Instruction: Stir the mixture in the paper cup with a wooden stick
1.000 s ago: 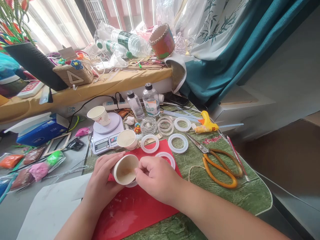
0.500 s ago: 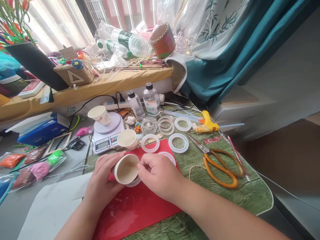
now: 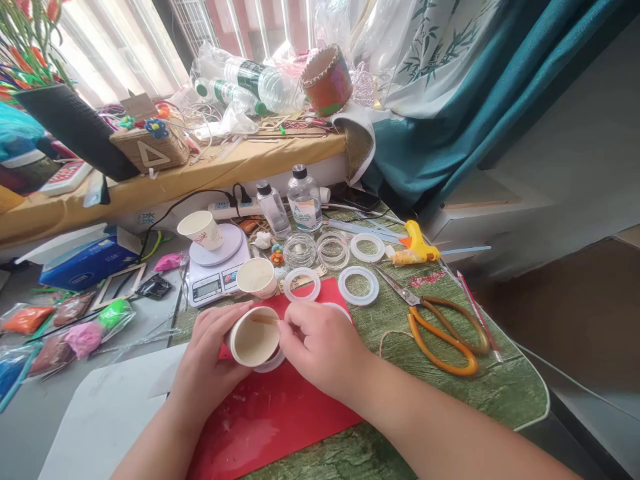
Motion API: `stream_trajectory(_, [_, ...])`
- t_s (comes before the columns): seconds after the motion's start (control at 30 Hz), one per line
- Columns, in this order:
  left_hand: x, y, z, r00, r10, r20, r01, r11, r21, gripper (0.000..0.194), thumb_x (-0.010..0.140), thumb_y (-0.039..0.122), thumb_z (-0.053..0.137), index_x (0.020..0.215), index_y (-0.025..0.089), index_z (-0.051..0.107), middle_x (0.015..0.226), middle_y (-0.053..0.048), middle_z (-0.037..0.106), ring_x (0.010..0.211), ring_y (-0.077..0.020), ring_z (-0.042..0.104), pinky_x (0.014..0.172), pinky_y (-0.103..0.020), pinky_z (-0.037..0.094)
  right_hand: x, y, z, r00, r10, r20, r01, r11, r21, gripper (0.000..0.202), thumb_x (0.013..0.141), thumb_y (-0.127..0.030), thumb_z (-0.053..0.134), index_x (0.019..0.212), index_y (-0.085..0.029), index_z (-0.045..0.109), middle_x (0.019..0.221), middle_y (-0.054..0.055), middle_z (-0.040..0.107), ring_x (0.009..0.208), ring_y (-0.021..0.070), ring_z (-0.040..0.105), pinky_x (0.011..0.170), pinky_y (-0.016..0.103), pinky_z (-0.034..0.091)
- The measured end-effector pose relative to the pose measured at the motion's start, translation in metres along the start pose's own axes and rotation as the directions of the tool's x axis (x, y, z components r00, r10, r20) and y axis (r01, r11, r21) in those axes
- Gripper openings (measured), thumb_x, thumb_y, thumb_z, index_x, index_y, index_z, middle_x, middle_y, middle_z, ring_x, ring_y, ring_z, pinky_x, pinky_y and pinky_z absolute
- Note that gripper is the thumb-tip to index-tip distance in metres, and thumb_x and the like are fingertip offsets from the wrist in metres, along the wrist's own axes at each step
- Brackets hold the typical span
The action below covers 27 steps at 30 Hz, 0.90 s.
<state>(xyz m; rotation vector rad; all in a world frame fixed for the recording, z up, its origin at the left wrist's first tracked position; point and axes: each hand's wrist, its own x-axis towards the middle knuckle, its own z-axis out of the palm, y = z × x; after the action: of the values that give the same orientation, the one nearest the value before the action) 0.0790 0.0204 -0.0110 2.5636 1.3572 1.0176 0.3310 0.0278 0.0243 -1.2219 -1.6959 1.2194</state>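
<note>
Paper cup [image 3: 255,343] in the left hand [image 3: 213,347], its mouth tilted toward the camera, sits above the red sheet [image 3: 280,433] at the near side of a green table [image 3: 505,393]. The fingers wrap its side, while the right hand [image 3: 315,340] pinches a thin stick [image 3: 268,321] that reaches inside the rim. A pale content coats the cup's inside; how deep or how evenly blended it is cannot be told, and nothing is seen running over the rim. A white ring [image 3: 273,363] shows partly beneath the cup. Beyond the hands, a second cup [image 3: 256,279] stands beside the scale [image 3: 206,291], which bears a third cup [image 3: 201,231]. Two bottles [image 3: 273,213] [image 3: 305,208] stand with their black caps on. Pale rings [image 3: 359,286] and clear rings [image 3: 300,251] lie flat past the sheet, and whether any holds liquid cannot be made out. The second cup and the rings crowd the far side, leaving little sideways room there; toward the person, the sheet's bare red surface runs down between the forearms. To the right, open scissors [image 3: 440,333] lie well apart from the cup, near the table's rounded right edge, with a pencil [image 3: 480,317] just beside them and a yellow glue gun [image 3: 414,247] farther back.
</note>
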Motion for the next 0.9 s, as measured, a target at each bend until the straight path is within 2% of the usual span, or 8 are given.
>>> stream_trajectory(0.07, [-0.0001,0.0001,-0.0001,1.0,-0.001,-0.004,0.001,1.0,-0.002,0.056,0.101,0.036,0.077,0.152,0.027,0.056,0.138,-0.014,0.077,0.123,-0.0332,0.072,0.102,-0.048,0.06,-0.0006,0.0004,0.0018,0.995,0.043,0.091,-0.049,0.997,0.066,0.032,0.096,-0.027,0.063,0.07,-0.024,0.046,0.066,-0.005,0.049,0.062,0.0132,0.043,0.059,0.029,0.029])
stream_trajectory(0.13, [0.0001,0.0002,-0.0004,1.0,0.0,-0.009,0.0,1.0,-0.004,0.056,0.101,0.036,0.077,0.152,0.027,0.057,0.137,-0.014,0.077,0.122,-0.0333,0.072,0.102,-0.048,0.06,-0.0007,0.0019,0.0035,0.986,0.09,0.138,-0.119,0.969,0.218,0.027,0.098,-0.032,0.063,0.074,-0.024,0.052,0.069,-0.005,0.054,0.066,0.0139,0.049,0.061,0.027,0.035])
stream_trajectory(0.2, [0.0005,0.0005,-0.0008,1.0,0.004,-0.008,-0.004,1.0,-0.004,0.055,0.102,0.035,0.076,0.152,0.027,0.056,0.137,-0.014,0.077,0.121,-0.0332,0.073,0.103,-0.049,0.059,-0.0002,0.0036,0.0045,0.989,0.11,0.098,-0.136,0.938,0.32,0.026,0.1,-0.037,0.062,0.078,-0.024,0.055,0.072,-0.005,0.057,0.069,0.0149,0.052,0.064,0.027,0.04])
stream_trajectory(0.3, [0.0011,0.0009,-0.0013,1.0,0.0,0.005,0.0,1.0,-0.004,0.056,0.101,0.033,0.076,0.153,0.028,0.056,0.138,-0.014,0.077,0.121,-0.033,0.073,0.104,-0.05,0.059,0.0006,0.0049,0.0048,0.991,0.129,0.045,-0.136,0.918,0.372,0.027,0.099,-0.04,0.063,0.079,-0.024,0.055,0.071,-0.005,0.057,0.068,0.0152,0.052,0.064,0.028,0.04])
stream_trajectory(0.7, [-0.0007,0.0003,-0.0013,0.999,-0.042,0.026,0.041,0.999,0.027,0.053,0.101,0.036,0.074,0.15,0.028,0.057,0.134,-0.012,0.078,0.118,-0.0324,0.073,0.102,-0.05,0.06,-0.0033,0.0015,0.0007,0.998,0.04,-0.041,-0.022,0.931,0.365,0.028,0.103,-0.04,0.061,0.08,-0.024,0.057,0.069,-0.004,0.057,0.065,0.0152,0.052,0.061,0.028,0.04])
stream_trajectory(0.9, [0.001,0.0021,-0.0016,0.999,-0.044,0.027,0.044,0.999,0.017,0.05,0.102,0.039,0.072,0.148,0.028,0.056,0.132,-0.011,0.078,0.117,-0.032,0.072,0.1,-0.048,0.06,-0.0043,0.0007,0.0002,0.993,-0.031,-0.111,0.063,0.954,0.293,0.026,0.103,-0.037,0.06,0.08,-0.024,0.056,0.069,-0.004,0.056,0.064,0.0148,0.051,0.062,0.029,0.04])
